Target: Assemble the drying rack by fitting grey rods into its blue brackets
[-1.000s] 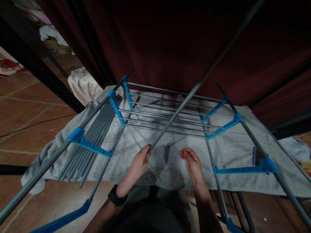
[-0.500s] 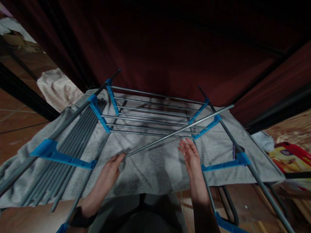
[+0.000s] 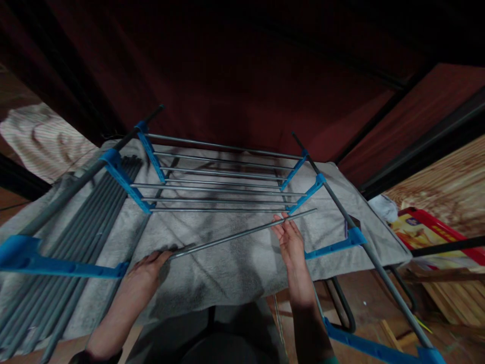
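My left hand [image 3: 147,268] is closed on the near-left end of a loose thin metal tube [image 3: 227,238]. The tube slants up to the right, above the grey cloth. Near its other end the fingers of my right hand [image 3: 291,242] are around the tube, palm turned up, and the tip sticks out past them. Beyond both hands stands a rack frame with blue plastic brackets [image 3: 127,182] on grey side poles [image 3: 79,189]. Several thin crossbars [image 3: 220,189] span between the far brackets. The nearer right bracket [image 3: 335,247] has no bar in it.
Many grey tubes [image 3: 87,227] lie side by side on the left of the grey towel [image 3: 227,273]. A dark red curtain [image 3: 227,76] hangs behind. On the right are a red and yellow package [image 3: 428,230] and wooden slats [image 3: 454,298].
The tube's right end has come down and closer, into my right hand's fingers, which were apart from it. My left hand has moved left and slightly down. The view has shifted right.
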Motion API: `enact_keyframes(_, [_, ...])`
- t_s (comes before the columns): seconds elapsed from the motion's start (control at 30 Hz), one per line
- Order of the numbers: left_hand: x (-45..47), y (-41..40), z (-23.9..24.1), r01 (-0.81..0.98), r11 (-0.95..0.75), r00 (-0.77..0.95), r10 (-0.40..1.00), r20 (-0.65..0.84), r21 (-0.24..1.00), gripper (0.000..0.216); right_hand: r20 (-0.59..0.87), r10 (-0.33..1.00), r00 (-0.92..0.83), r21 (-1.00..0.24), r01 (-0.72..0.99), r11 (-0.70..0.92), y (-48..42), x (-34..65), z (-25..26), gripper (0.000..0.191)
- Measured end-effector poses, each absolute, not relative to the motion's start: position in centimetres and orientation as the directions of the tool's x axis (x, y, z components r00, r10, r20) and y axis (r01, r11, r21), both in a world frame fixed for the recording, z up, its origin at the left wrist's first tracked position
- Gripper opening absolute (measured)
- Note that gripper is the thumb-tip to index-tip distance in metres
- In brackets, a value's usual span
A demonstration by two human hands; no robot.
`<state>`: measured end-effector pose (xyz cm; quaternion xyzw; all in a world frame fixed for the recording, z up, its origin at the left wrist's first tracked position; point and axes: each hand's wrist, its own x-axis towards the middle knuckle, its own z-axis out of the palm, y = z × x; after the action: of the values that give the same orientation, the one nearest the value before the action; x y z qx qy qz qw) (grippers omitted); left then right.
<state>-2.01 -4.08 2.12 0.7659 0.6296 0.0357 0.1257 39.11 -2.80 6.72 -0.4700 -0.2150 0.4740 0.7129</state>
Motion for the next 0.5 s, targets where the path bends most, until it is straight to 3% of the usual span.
enact_keyframes(0.33, [-2.2,-3.6,2.5,0.960,-0.133,0.145,0.989,-0.030,0.248,0.040,-0.196,0.836,0.513,-0.866,-0.491,0.099,-2.6,40.8,4.3,0.033])
enact_keyframes(0.5, [-2.2,-3.7,3.1,0.983,-0.098,0.095,0.995,0.025,0.155,0.037,-0.198,0.832,0.518,-0.866,-0.490,0.099,-2.5,41.4,3.4,0.035])
